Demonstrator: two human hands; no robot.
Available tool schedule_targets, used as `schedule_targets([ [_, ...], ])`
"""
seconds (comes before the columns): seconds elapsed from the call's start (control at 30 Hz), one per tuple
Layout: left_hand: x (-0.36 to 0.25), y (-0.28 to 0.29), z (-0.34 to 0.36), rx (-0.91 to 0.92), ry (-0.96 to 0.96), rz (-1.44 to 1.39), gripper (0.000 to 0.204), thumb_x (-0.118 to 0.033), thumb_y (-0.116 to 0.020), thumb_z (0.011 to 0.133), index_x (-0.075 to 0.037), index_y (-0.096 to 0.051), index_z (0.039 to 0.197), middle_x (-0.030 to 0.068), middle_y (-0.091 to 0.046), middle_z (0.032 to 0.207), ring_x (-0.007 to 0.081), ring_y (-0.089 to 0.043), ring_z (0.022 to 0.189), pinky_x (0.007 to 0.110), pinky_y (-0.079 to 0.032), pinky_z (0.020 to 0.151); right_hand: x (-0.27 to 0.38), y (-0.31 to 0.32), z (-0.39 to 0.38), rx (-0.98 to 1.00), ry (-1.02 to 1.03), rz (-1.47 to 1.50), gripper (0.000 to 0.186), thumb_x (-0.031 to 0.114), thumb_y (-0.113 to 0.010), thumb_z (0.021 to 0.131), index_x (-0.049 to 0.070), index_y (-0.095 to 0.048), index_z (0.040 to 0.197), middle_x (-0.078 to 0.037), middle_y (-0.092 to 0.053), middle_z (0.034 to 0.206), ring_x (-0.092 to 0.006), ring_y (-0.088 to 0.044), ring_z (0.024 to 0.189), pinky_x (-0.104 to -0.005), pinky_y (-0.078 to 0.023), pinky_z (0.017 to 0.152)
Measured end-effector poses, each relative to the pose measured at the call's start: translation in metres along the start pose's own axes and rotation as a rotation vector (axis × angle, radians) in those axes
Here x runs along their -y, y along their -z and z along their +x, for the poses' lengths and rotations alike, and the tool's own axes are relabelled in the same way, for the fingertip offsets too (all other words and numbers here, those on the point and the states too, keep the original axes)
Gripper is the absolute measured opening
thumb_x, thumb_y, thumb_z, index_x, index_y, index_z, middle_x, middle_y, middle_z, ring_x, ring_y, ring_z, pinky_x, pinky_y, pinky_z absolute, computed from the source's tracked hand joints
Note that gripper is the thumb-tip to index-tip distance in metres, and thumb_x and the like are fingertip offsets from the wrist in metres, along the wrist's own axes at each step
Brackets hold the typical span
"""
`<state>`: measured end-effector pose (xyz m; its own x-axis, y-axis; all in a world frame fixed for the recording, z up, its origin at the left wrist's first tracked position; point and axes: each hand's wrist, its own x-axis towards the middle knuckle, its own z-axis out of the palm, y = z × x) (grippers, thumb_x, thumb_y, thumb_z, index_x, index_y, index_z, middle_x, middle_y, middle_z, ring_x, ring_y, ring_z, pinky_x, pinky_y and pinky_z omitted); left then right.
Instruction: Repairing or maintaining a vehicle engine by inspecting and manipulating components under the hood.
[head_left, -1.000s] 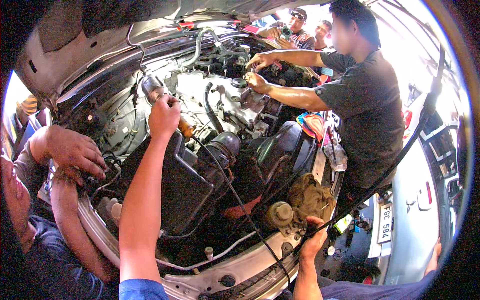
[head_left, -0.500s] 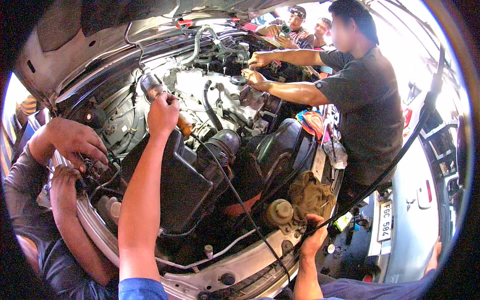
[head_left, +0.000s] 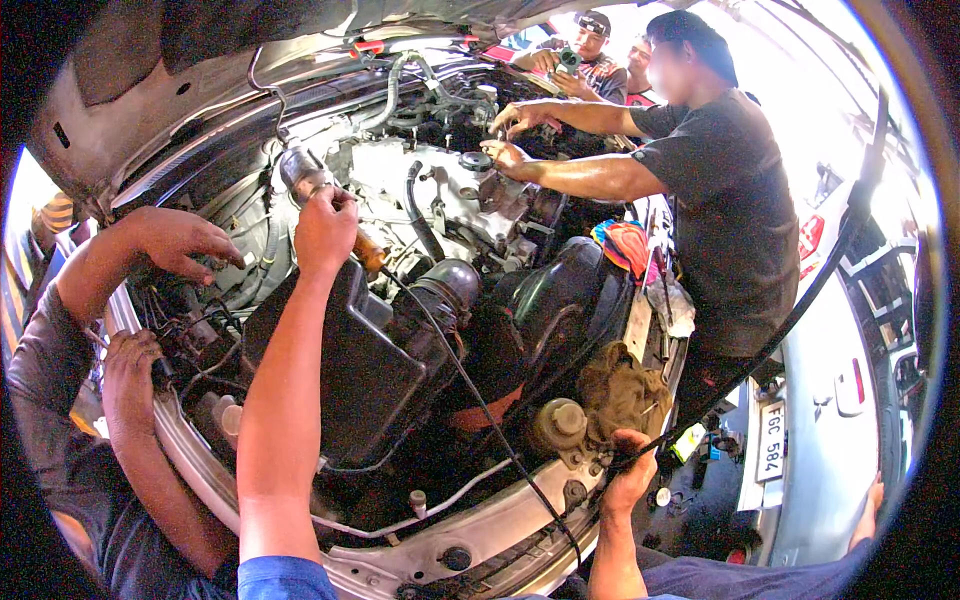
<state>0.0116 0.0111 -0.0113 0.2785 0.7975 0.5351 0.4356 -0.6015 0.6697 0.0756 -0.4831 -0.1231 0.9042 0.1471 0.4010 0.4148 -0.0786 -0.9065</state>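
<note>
My left hand (head_left: pixel 325 225) is closed on a cylindrical work lamp (head_left: pixel 298 166) with an orange handle (head_left: pixel 370 250), held over the pale engine (head_left: pixel 380 175) in the open bay. A thin black cord runs from the lamp down over the dark air box (head_left: pixel 335 385). My right hand (head_left: pixel 626 480) is low at the front right corner, closed around a thicker black cable (head_left: pixel 750 368), beside a brown rag (head_left: pixel 620 390) and a round tan cap (head_left: pixel 558 422).
Co-workers' hands are at the left, one raised (head_left: pixel 190 245), one low (head_left: pixel 135 365). A co-worker (head_left: pixel 725 230) reaches over the engine from the right; two people (head_left: pixel 590 70) stand behind. The hood (head_left: pixel 110 120) hangs overhead, a colourful rag (head_left: pixel 620 245) lies right, a silver vehicle (head_left: pixel 820 400) stands beyond.
The left co-worker's upper hand has lifted away from the lower one, up and to the right. The right co-worker has shifted slightly. My hands are almost where they were.
</note>
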Motion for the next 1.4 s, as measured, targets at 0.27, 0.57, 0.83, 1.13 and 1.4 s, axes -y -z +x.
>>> schedule_targets([
  [0.27, -0.002, 0.001, -0.001, 0.000, 0.022, 0.000, 0.024, -0.026, -0.059, 0.083, -0.009, -0.070, 0.095, 0.0146, -0.071, 0.094, 0.0348, -0.067, 0.090, 0.043, -0.052, 0.079, -0.001, 0.003, 0.001, 0.017, 0.011, -0.070, 0.059, 0.043, -0.028, 0.104, -0.002, -0.064, 0.096, -0.011, -0.066, 0.092, -0.0216, -0.060, 0.090, -0.0345, -0.045, 0.086],
  [0.57, 0.003, -0.003, 0.000, -0.020, 0.004, 0.003, 0.023, -0.026, -0.058, 0.083, -0.009, -0.070, 0.093, 0.0149, -0.071, 0.094, 0.0350, -0.067, 0.088, 0.044, -0.052, 0.078, 0.001, 0.000, 0.001, 0.008, -0.005, -0.002, 0.055, 0.040, -0.030, 0.102, -0.002, -0.064, 0.096, -0.011, -0.066, 0.092, -0.0211, -0.061, 0.089, -0.0333, -0.046, 0.084],
  [0.83, -0.001, 0.001, 0.000, 0.015, 0.032, -0.022, 0.023, -0.025, -0.058, 0.081, -0.009, -0.070, 0.093, 0.0153, -0.071, 0.091, 0.0347, -0.067, 0.087, 0.043, -0.052, 0.076, 0.004, -0.001, 0.000, 0.009, -0.034, -0.025, 0.052, 0.037, -0.031, 0.101, -0.002, -0.064, 0.097, -0.010, -0.064, 0.090, -0.0203, -0.059, 0.086, -0.0328, -0.045, 0.082],
  [1.13, 0.002, 0.000, 0.002, 0.010, -0.002, -0.002, 0.025, -0.026, -0.057, 0.083, -0.008, -0.070, 0.095, 0.0151, -0.071, 0.093, 0.0352, -0.067, 0.088, 0.044, -0.051, 0.078, 0.003, -0.003, 0.001, 0.018, 0.009, 0.027, 0.051, 0.038, -0.032, 0.101, -0.002, -0.063, 0.098, -0.010, -0.064, 0.090, -0.0192, -0.059, 0.086, -0.0318, -0.045, 0.081],
  [1.4, -0.006, 0.005, -0.002, 0.032, 0.033, 0.007, 0.025, -0.026, -0.057, 0.083, -0.009, -0.070, 0.096, 0.0146, -0.071, 0.095, 0.0339, -0.067, 0.091, 0.043, -0.051, 0.080, 0.008, -0.005, 0.000, 0.009, -0.036, 0.028, 0.051, 0.041, -0.034, 0.100, -0.001, -0.063, 0.097, -0.009, -0.063, 0.089, -0.0177, -0.058, 0.084, -0.0308, -0.045, 0.079],
])
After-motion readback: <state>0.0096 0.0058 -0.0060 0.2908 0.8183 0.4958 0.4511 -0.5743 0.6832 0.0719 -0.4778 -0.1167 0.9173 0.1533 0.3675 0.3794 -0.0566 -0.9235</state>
